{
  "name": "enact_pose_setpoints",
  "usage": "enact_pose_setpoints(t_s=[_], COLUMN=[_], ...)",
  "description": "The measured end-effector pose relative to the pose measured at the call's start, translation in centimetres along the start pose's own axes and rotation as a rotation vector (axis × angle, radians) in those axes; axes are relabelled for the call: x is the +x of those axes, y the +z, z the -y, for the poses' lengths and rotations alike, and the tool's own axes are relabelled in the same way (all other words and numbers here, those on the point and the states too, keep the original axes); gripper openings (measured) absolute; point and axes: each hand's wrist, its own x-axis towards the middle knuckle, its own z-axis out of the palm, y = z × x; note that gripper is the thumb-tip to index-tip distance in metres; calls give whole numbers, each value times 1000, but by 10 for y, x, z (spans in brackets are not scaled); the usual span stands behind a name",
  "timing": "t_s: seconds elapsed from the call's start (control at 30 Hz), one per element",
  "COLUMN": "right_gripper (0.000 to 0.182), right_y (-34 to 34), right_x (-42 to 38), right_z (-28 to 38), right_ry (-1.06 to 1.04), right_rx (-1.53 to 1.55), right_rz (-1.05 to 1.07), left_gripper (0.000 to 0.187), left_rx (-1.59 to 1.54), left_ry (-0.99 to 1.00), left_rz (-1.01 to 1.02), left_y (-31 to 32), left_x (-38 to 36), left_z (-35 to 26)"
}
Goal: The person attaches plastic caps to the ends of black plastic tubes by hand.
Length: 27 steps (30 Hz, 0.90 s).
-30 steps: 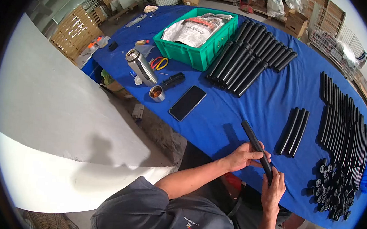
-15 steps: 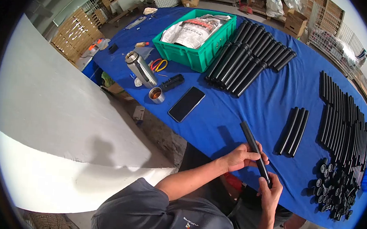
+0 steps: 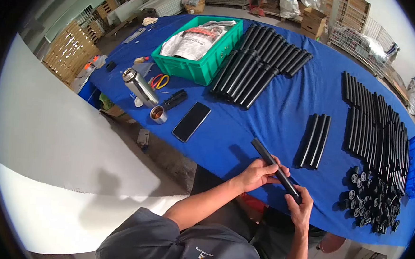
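Black tube [image 3: 286,181]: held aslant above the bench [image 3: 216,149], far end tipped left.
Left hand [image 3: 257,174]: forearm reaching in diagonally, thumb over the tube's middle, fingers clamped on it.
Right hand [image 3: 300,206]: forearm nearly straight, fingers clamped at the near end.
Three tubes [image 3: 316,141]: side by side, right of the hands.

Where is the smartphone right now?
In the head view, the smartphone lies on the blue cloth left of the held black tube, just right of the metal cup and nearer the person than the green crate.
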Motion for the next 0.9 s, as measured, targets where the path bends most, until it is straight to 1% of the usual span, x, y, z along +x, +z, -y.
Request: enact_pose_setpoints(t_s=[0.03,0.1,0.2,0.3,0.37,0.47,0.5,0.53,0.57,0.6,0.63,0.67,0.7,0.77,0.8,0.9], right_gripper=[31,30,31,32,32,32,32,32,33,33,34,33,33,33,32,33], right_y=[-1,0,-2,-5,-3,-3,-3,-6,-8,-10,-11,-12,-12,-12,-12,-16], right_x=[-2,-2,-2,-3,-4,-3,-2,-3,-3,-4,-3,-2,-2,-1,-1,-1], right_z=[0,-4,1,0,0,-7,-10,-7,-6,-6,-5,-5,-5,-6,-9,-9], right_ry=[-13,-115,-137,-110,-117,-167,-188,-167,-174,-181,-192,-200,-208,-221,-223,-253], right_rx=[-8,-45,-68,-46,-34,1,16,46,37,28,17,31,44,70,82,65], right_rz=[26,22,16,46,11,-49,-74,-58,-48,-39,-29,-24,-11,18,30,52], left_gripper=[18,18,19,17,14,20,28,36,45,54,64,70,64,62,53,45], left_rx=[8,43,39,38,43,136,303,468,679,898,1159,1538,1925,2354,2460,2430], left_ry=[0,-8,-25,-43,-48,-42,101,242,428,604,840,804,769,530,585,248], left_rz=[-1,2,-1,-18,-42,-95,-210,-321,-393,-512,-587,-415,-199,229,337,317], left_y=[0,0,0,3,9,17,13,9,8,10,25,41,50,73,73,64], left_x=[-1,-1,0,0,-2,-2,-1,1,1,0,-3,-12,-15,-24,-25,-27], left_z=[0,0,0,-3,-4,-10,-20,-38,-49,-60,-69,-82,-89,-83,-78,-75])
